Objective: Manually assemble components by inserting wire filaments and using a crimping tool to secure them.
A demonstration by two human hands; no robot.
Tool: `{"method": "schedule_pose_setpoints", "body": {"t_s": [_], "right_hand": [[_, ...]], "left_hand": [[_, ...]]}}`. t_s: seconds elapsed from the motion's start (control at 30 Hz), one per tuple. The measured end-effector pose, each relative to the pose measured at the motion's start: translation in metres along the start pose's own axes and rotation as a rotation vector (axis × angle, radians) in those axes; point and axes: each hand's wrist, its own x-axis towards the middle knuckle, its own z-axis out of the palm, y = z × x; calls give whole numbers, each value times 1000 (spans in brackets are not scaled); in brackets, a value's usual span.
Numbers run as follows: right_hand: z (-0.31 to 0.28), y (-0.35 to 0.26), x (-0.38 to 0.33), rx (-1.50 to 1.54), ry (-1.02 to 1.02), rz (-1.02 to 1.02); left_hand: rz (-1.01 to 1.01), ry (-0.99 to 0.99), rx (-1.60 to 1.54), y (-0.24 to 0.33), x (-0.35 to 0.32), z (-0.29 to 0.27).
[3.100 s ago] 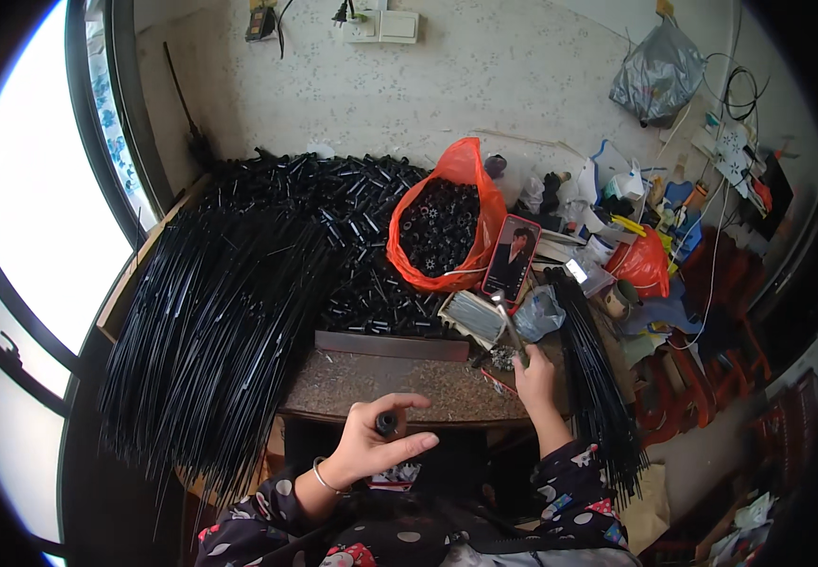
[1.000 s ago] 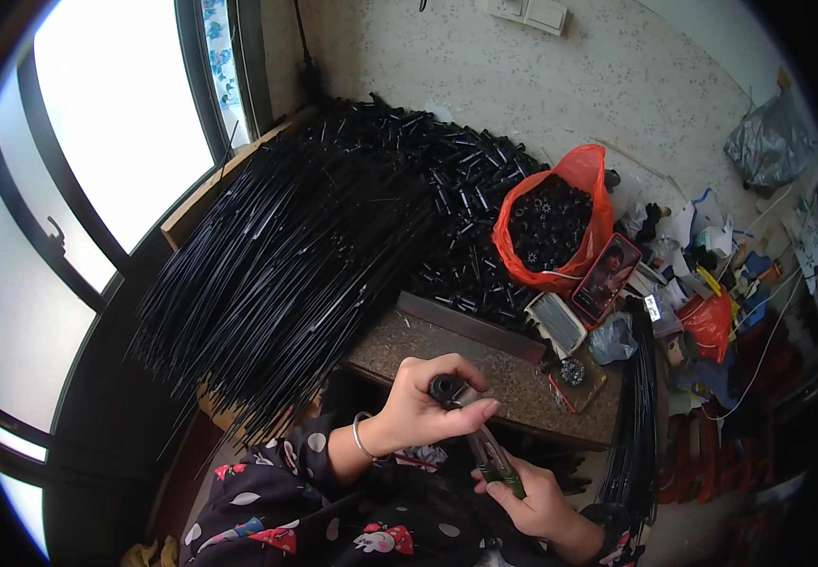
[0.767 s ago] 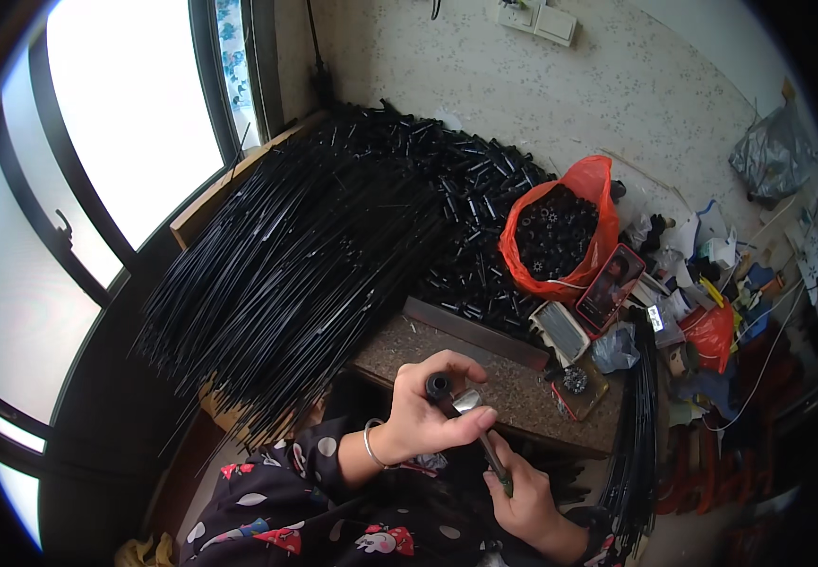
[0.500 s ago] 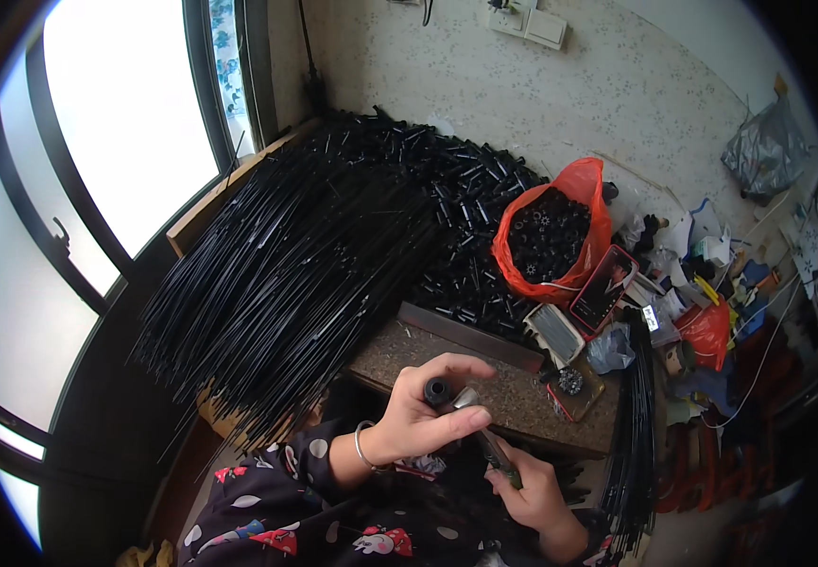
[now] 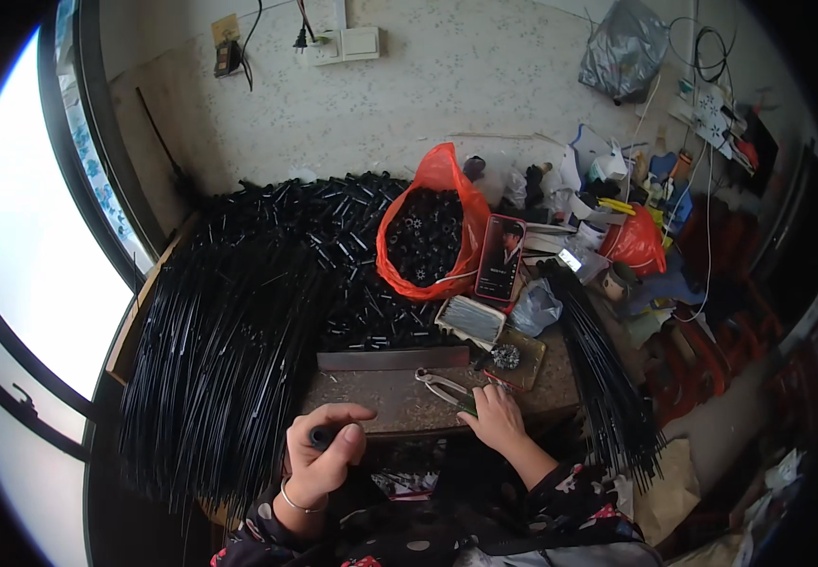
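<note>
My left hand (image 5: 326,452) is closed round a black tube (image 5: 320,437), its round hollow end showing at the top of the fist. Its index finger points right, and the rest of the tube is hidden by the hand. Over the front of the worktop, my right hand (image 5: 501,420) has its fingers closed at the green-gripped handles of a pair of metal pincers (image 5: 444,386). The pincers' jaws point left and away from me, their handles somewhat spread. Left of both hands lies a big bundle of thin black rods (image 5: 210,369).
Beyond a metal bar (image 5: 393,358) lies a heap of short black tubes (image 5: 352,236). A red plastic bag (image 5: 464,198) holds small black parts. Near it are a phone (image 5: 500,260), a tray of thin pins (image 5: 471,319) and a ball of metal pieces (image 5: 505,356). More black rods (image 5: 607,378) stand right.
My right hand has taken the pincers away from the left hand, to the right and down to the worktop. The left hand keeps the black tube. The whole view has swung right.
</note>
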Motion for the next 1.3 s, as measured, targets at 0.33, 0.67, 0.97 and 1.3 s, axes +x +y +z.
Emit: {"method": "schedule_pose_setpoints", "body": {"t_s": [0.33,0.67,0.97,1.3], "right_hand": [[-70,-32,-41,1023,-166,-298],[-170,225,-37,-83,451,625],[-56,363,-44,116,69,588],[-115,268,-20,-27,236,312]], "left_hand": [[347,134,-622,47,57,-4],[-286,-584,288,-22,28,-31],[-300,75,1714,-67,14,-152],[-396,546,2048,-82,45,-201]]}}
